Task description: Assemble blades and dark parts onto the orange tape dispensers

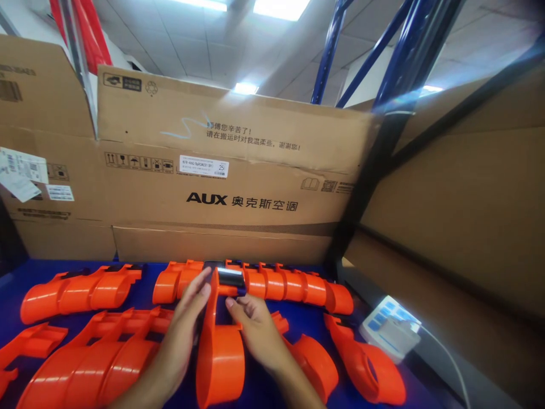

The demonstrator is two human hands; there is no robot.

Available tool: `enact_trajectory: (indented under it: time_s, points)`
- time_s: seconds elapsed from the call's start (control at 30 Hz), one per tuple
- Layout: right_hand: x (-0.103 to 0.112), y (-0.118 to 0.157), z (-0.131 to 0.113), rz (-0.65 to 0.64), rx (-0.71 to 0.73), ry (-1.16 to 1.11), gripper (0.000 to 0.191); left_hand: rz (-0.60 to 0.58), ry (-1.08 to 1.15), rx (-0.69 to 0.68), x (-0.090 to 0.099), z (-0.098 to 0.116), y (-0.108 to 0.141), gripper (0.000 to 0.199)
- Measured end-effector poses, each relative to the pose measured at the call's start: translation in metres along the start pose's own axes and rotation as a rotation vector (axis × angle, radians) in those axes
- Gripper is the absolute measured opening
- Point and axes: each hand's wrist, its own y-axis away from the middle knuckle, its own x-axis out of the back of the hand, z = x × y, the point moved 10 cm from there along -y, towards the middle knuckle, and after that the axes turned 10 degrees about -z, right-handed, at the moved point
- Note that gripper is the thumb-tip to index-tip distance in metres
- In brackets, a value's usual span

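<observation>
An orange plastic piece [221,363] stands upright between my hands, its lower end curled into a wide loop. Across its top sits a black head [230,277] with a pale row of fine teeth. My right hand [258,329] has bent fingers and thumb closed on the piece's right side, just below the black head. Along the left edge, my left hand [189,312] lies with fingers stretched out, their tips close against the piece; whether they press on it I cannot tell. Part of the left hand's far fingers is hidden.
Similar orange pieces lie in rows on the blue surface: a back row [283,284], a left group [91,358] and one piece at right [377,369]. A white power strip [389,329] with a plugged-in cable lies right. Behind stands a cardboard panel [255,233], beside a dark rack post [361,199].
</observation>
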Motion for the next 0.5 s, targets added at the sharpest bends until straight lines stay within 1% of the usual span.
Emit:
enact_trajectory:
  time_s: [0.07,0.1,0.17,0.3,0.37,0.43,0.5]
  points:
    - [0.0,-0.001,0.002,-0.011,-0.011,0.013,0.05,0.026,0.162,0.136,-0.007,-0.023,-0.001,0.051]
    - [0.0,-0.001,0.003,-0.012,-0.019,0.015,0.05,0.043,0.2,0.176,-0.008,-0.031,-0.001,0.051]
    - [-0.002,-0.001,0.007,-0.015,-0.041,0.013,0.051,0.07,0.241,0.214,-0.005,-0.039,-0.001,0.05]
    - [-0.012,0.001,0.019,-0.08,-0.103,-0.012,0.052,0.036,0.231,0.271,0.01,-0.049,-0.01,0.051]
    - [-0.015,0.002,0.024,-0.093,-0.118,-0.029,0.051,0.065,0.229,0.29,0.023,-0.053,-0.016,0.051]
    - [-0.012,0.001,0.027,-0.063,-0.112,-0.026,0.05,0.126,0.215,0.3,0.035,-0.054,-0.02,0.049]
    - [-0.008,0.001,0.027,-0.024,-0.098,-0.003,0.049,0.164,0.185,0.284,0.042,-0.051,-0.021,0.045]
